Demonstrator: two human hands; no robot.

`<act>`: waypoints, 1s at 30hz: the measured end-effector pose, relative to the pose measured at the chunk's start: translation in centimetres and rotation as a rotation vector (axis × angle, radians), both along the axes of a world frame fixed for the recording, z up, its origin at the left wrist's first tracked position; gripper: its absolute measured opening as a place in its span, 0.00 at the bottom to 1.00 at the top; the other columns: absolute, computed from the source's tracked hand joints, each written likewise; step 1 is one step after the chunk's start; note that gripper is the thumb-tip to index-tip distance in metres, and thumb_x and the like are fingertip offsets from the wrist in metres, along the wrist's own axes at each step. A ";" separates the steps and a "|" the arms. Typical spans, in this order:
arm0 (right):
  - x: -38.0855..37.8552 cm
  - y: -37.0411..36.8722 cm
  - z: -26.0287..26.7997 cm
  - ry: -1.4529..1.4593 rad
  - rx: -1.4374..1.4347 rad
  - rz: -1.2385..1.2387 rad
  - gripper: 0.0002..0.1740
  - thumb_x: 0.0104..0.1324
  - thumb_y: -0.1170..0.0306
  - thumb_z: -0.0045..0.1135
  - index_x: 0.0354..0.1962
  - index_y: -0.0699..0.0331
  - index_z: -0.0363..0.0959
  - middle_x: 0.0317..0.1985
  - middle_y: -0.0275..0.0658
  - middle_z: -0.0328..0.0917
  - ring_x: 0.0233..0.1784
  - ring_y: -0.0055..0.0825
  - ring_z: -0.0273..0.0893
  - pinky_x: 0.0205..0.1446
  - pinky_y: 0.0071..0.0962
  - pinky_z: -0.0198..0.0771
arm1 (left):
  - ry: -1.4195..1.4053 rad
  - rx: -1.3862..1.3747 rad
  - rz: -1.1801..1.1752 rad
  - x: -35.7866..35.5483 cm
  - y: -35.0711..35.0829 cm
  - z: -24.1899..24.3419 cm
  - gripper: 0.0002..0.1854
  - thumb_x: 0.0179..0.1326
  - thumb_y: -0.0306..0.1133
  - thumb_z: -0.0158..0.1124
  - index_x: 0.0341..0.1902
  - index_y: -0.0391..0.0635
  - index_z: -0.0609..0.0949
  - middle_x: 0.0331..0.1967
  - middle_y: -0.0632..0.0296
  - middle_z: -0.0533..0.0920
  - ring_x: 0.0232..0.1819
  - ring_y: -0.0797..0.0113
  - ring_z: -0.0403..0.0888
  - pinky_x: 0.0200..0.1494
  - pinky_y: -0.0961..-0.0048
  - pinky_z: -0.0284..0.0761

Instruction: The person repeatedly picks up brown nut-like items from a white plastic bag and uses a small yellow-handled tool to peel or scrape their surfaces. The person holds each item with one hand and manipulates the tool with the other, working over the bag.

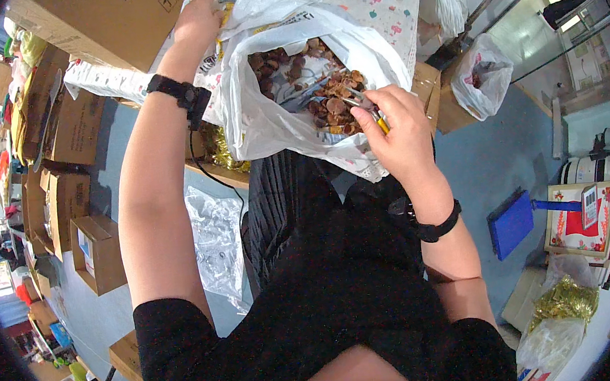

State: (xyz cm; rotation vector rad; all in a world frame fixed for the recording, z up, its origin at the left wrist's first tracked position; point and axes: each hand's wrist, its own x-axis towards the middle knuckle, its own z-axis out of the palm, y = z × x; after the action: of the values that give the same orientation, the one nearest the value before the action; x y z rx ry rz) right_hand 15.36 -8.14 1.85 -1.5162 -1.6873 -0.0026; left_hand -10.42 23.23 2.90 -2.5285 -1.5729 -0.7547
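Observation:
My right hand (pixel 401 126) grips a small metal tool (pixel 383 124) with a yellow handle, snips or pliers. Its metal tips point into an open white plastic bag (pixel 261 134), over brown, shrivelled pieces (pixel 336 106) that look like dried plant matter. More dark brown pieces (pixel 271 70) lie towards the bag's far left side. Beyond the bag, my left hand (pixel 199 21) reaches beside a cardboard box (pixel 107 25), its fingertips at crumpled white plastic (pixel 253 0) and a yellow printed wrapper. Whether those fingers hold anything is hidden. Both wrists wear black straps.
A patterned cloth (pixel 401 13) covers the table under the bag. Right of it stands a carton lined with a plastic bag (pixel 484 77). A blue dustpan (pixel 512 225) rests on the floor at right. Clear plastic (pixel 216 243) lies by my legs. Cardboard boxes (pixel 99 254) stand at left.

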 end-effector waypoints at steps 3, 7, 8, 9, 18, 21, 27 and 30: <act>0.0 0.1 0.0 0.045 -0.014 0.010 0.15 0.65 0.64 0.69 0.41 0.66 0.79 0.37 0.44 0.80 0.43 0.47 0.79 0.49 0.42 0.72 | -0.052 0.061 0.017 0.9 -2.8 2.8 0.13 0.66 0.35 0.65 0.52 0.48 0.86 0.45 0.52 0.88 0.44 0.49 0.87 0.50 0.56 0.81; -0.4 0.3 0.0 0.171 -0.067 0.009 0.15 0.67 0.65 0.66 0.44 0.68 0.77 0.39 0.48 0.81 0.44 0.51 0.80 0.49 0.45 0.74 | -0.236 0.183 -0.380 3.1 -9.6 5.2 0.11 0.66 0.34 0.65 0.49 0.47 0.88 0.41 0.54 0.89 0.41 0.54 0.87 0.47 0.60 0.82; -0.5 0.3 0.0 0.200 -0.076 0.007 0.15 0.67 0.66 0.65 0.44 0.69 0.77 0.39 0.49 0.81 0.44 0.51 0.80 0.50 0.45 0.74 | -0.174 -0.011 -0.540 3.6 -11.0 5.4 0.11 0.65 0.32 0.64 0.47 0.46 0.88 0.41 0.52 0.88 0.42 0.52 0.87 0.46 0.58 0.82; -0.5 0.4 0.1 0.193 -0.075 -0.002 0.15 0.69 0.66 0.64 0.45 0.69 0.77 0.40 0.51 0.82 0.45 0.51 0.82 0.50 0.44 0.75 | -0.173 -0.143 -0.784 4.3 -12.0 5.4 0.10 0.64 0.31 0.63 0.46 0.46 0.88 0.42 0.51 0.87 0.42 0.49 0.88 0.45 0.56 0.83; 0.2 -0.6 0.6 0.247 -0.020 0.063 0.13 0.71 0.74 0.54 0.50 0.74 0.72 0.44 0.53 0.75 0.49 0.54 0.74 0.57 0.45 0.69 | 0.559 -0.100 -0.484 10.9 -9.5 0.8 0.09 0.56 0.24 0.65 0.41 0.42 0.87 0.40 0.49 0.87 0.43 0.49 0.88 0.44 0.59 0.86; 0.7 -0.8 0.6 0.257 -0.003 0.078 0.13 0.72 0.74 0.54 0.50 0.74 0.72 0.44 0.53 0.75 0.49 0.53 0.75 0.56 0.45 0.70 | 0.570 -0.095 -0.463 11.9 -9.1 -0.1 0.09 0.56 0.24 0.66 0.41 0.41 0.87 0.42 0.50 0.87 0.44 0.49 0.88 0.44 0.59 0.86; 0.8 -0.8 0.3 0.268 -0.018 0.095 0.13 0.72 0.72 0.55 0.51 0.72 0.72 0.45 0.51 0.75 0.50 0.51 0.74 0.58 0.44 0.68 | 0.599 0.070 -0.496 11.3 -9.8 -1.2 0.06 0.58 0.27 0.64 0.36 0.39 0.85 0.42 0.50 0.83 0.42 0.53 0.88 0.42 0.61 0.86; 0.8 -0.8 0.2 0.284 -0.023 0.103 0.14 0.72 0.72 0.55 0.51 0.71 0.72 0.46 0.51 0.75 0.51 0.51 0.74 0.58 0.45 0.68 | 0.641 0.064 -0.472 11.0 -10.0 -1.6 0.06 0.57 0.25 0.65 0.37 0.40 0.85 0.40 0.53 0.84 0.42 0.55 0.88 0.43 0.62 0.86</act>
State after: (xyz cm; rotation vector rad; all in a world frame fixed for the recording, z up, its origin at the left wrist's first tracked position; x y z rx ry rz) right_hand 16.19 -8.95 2.04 -1.3723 -1.5378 0.2752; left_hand 0.59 13.21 1.29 -2.7160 -0.7533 0.0192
